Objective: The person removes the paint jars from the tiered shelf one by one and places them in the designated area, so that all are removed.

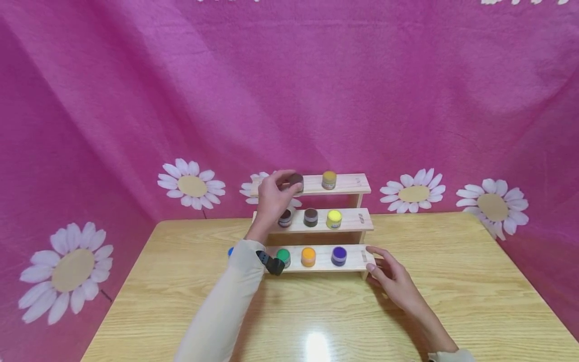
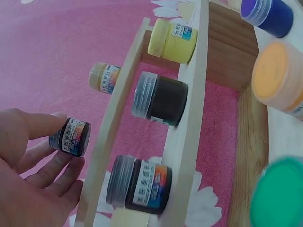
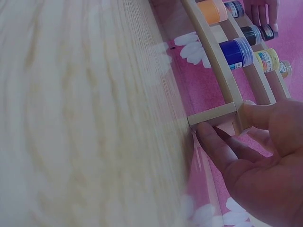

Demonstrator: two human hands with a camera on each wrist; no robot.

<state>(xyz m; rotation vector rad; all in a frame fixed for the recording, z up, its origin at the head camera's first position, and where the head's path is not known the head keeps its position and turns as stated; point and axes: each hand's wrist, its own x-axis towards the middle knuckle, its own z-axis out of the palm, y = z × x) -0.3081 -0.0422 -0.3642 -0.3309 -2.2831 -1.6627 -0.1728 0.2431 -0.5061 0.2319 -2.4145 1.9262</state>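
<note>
My left hand [image 1: 275, 198] pinches a dark-lidded jar [image 1: 296, 182] between thumb and fingers at the left part of the top tier; in the left wrist view this dark jar [image 2: 75, 137] shows a colourful label. My right hand [image 1: 394, 281] grips the right end of the bottom tier of the wooden rack [image 1: 353, 263], thumb on top and fingers against the side, as the right wrist view shows with the hand [image 3: 265, 165]. An ochre jar [image 1: 329, 180] stands on the top tier, right of the held jar.
On the middle tier stand two dark jars [image 1: 310, 217] and a yellow jar [image 1: 333, 219]. The bottom tier bears green [image 1: 283, 256], orange [image 1: 308, 257] and purple [image 1: 339, 256] jars. Something blue [image 1: 230, 251] shows beside my left sleeve. Behind the wooden table [image 1: 181, 261] hangs a pink flowered cloth [image 1: 289, 90].
</note>
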